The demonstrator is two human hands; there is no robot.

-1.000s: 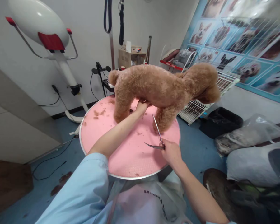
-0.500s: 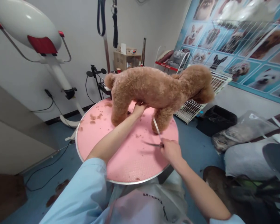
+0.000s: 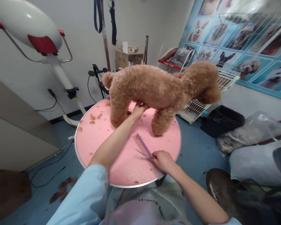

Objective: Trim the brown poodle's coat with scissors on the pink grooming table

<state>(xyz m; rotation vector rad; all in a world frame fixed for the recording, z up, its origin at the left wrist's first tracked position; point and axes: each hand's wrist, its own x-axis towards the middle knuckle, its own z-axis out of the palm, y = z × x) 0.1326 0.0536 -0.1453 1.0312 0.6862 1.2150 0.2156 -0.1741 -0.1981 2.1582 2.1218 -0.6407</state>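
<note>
1. At the bottom centre of the frame, the person's pale apron (image 3: pixel 145 207) spreads below the round tabletop, and a light blue sleeve (image 3: pixel 81 193) covers the left upper arm at lower left.
2. Right of lower centre, the right hand (image 3: pixel 164 161) has its grip closed, fingers wrapped around a purple-spined comb (image 3: pixel 144 145) and a slim curved blade (image 3: pixel 143 153). Both point toward the upper left, their tips spread apart, in front of the dog's front leg and clear of it.
3. The pink tabletop (image 3: pixel 126 165) fills the middle of the frame inside a pale rim. Brown hair clippings (image 3: pixel 93 117) lie scattered on it, thickest toward its left side.
4. At centre, the left hand (image 3: pixel 140 109) reaches under the dog's belly. Its fingers are partly hidden there, so how far its grip is closed I cannot tell.
5. The curly brown dog (image 3: pixel 150 86) stands across the far part of the tabletop, tail end left of centre, head lowered toward the right of the frame.
6. Beyond, a black bin (image 3: pixel 222 120) and a white wire cage (image 3: pixel 193 110) stand at right; a white dryer (image 3: pixel 25 23) fills the upper left; a blue poster (image 3: pixel 236 48) of dogs covers the upper-right wall.
</note>
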